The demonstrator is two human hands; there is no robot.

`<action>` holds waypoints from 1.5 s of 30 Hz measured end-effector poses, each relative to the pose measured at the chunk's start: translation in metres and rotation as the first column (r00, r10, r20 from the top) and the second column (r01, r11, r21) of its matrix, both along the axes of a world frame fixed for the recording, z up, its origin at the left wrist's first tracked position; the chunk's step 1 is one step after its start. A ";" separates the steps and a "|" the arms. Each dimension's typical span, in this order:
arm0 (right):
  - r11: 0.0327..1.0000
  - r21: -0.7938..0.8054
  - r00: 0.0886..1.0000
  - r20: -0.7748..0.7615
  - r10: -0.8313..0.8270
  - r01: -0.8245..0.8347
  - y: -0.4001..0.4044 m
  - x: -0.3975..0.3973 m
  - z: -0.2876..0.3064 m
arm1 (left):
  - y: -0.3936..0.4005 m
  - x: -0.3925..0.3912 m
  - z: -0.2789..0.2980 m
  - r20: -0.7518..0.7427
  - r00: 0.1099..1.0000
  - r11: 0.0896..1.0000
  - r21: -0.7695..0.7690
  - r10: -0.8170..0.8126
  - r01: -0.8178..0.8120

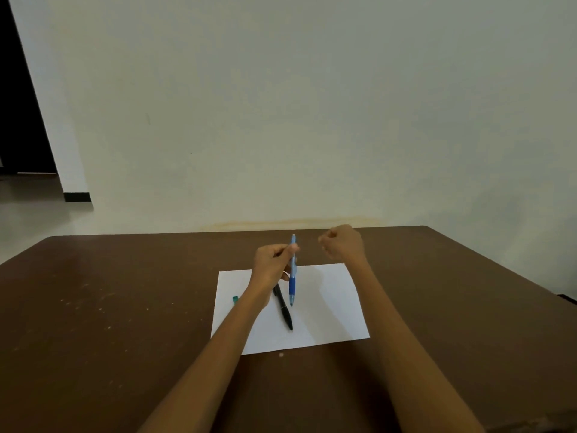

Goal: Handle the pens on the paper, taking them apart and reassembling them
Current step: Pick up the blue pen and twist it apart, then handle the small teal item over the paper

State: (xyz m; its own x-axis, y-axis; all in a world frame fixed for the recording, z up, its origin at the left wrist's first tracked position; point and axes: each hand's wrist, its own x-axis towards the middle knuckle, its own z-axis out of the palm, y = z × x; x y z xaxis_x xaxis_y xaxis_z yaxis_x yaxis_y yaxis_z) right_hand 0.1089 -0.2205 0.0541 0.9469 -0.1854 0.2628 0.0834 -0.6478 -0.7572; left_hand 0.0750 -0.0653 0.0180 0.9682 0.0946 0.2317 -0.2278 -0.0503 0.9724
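The left hand (271, 260) is covering the upper end of the black pen (283, 309), and its wrist is hiding all but a small green tip of something (235, 299) lying near the paper's left edge. What that green piece is cannot be told. The left fingers are pinching the blue pen (292, 270) near its top, holding it almost upright above the white paper (331, 304), tip pointing down. The right hand (342, 243) is hovering near the table's (109, 307) far edge, fingers curled into a fist; whether it is enclosing anything is hidden. The paper's right half is lying bare. The brown tabletop is looking dull and speckled.
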 end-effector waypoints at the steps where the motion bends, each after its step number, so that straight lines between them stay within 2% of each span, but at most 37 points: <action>1: 0.991 -0.135 0.999 -0.027 -0.024 0.020 -0.005 0.001 -0.007 | 0.002 0.001 -0.001 -0.003 1.000 0.999 -0.031 0.017 -0.017; 3: 0.952 -0.307 0.998 -0.066 -0.022 0.001 -0.010 0.005 -0.022 | 0.004 0.002 -0.002 -0.014 0.999 0.997 -0.068 0.039 -0.040; 6: 0.876 -0.483 0.996 -0.083 -0.034 -0.010 -0.008 0.004 -0.031 | 0.003 0.002 -0.002 -0.029 0.999 0.996 -0.071 0.042 -0.044; 10: 0.828 -0.560 0.996 -0.077 -0.044 -0.006 -0.001 0.008 -0.038 | 0.006 0.002 -0.003 -0.048 0.997 0.994 -0.089 0.054 -0.059; 13: 0.835 -0.549 0.996 -0.089 -0.028 -0.025 -0.004 0.010 -0.038 | 0.004 0.003 -0.004 -0.051 0.998 0.995 -0.093 0.042 -0.046; 16: 0.900 -0.436 0.998 -0.059 -0.009 -0.018 -0.013 0.012 -0.036 | 0.002 0.005 -0.005 -0.058 0.998 0.996 -0.080 0.040 -0.044; 19: 0.987 -0.158 1.000 0.006 0.012 -0.011 -0.019 0.008 -0.019 | 0.002 0.005 -0.002 -0.075 0.997 0.994 -0.102 0.023 -0.030; 22: 0.961 0.148 0.965 -0.086 0.247 -0.233 -0.012 -0.013 0.002 | 0.003 -0.002 0.003 -0.105 0.994 0.987 -0.158 0.001 -0.018; 24: 0.911 0.194 0.900 -0.181 0.397 -0.363 -0.001 -0.029 0.006 | 0.002 -0.007 0.008 -0.124 0.992 0.980 -0.196 0.006 -0.030; 27: 0.916 0.169 0.887 -0.235 0.396 -0.364 0.010 -0.051 -0.001 | -0.004 -0.016 0.014 -0.163 0.985 0.986 -0.151 0.051 -0.076; 31: 0.886 0.272 0.865 -0.241 0.440 -0.376 0.007 -0.071 -0.015 | -0.015 -0.029 0.012 -0.236 0.971 0.994 -0.093 0.031 -0.054; 35: 0.959 0.171 0.922 -0.282 0.267 -0.226 0.004 -0.074 -0.027 | -0.027 -0.039 0.009 -0.307 0.952 0.997 -0.078 0.002 -0.028; 39: 0.992 -0.113 0.954 -0.298 0.015 -0.051 -0.014 -0.072 -0.034 | -0.026 -0.042 0.010 -0.271 0.960 0.994 0.099 0.066 -0.041; 42: 0.972 -0.233 0.953 -0.300 -0.042 -0.030 -0.023 -0.072 -0.036 | -0.020 -0.045 0.011 -0.209 0.971 0.974 0.218 0.114 -0.067; 45: 0.960 -0.279 0.956 -0.289 -0.051 -0.033 -0.022 -0.073 -0.035 | -0.010 -0.044 0.011 -0.178 0.972 0.949 0.301 0.156 -0.097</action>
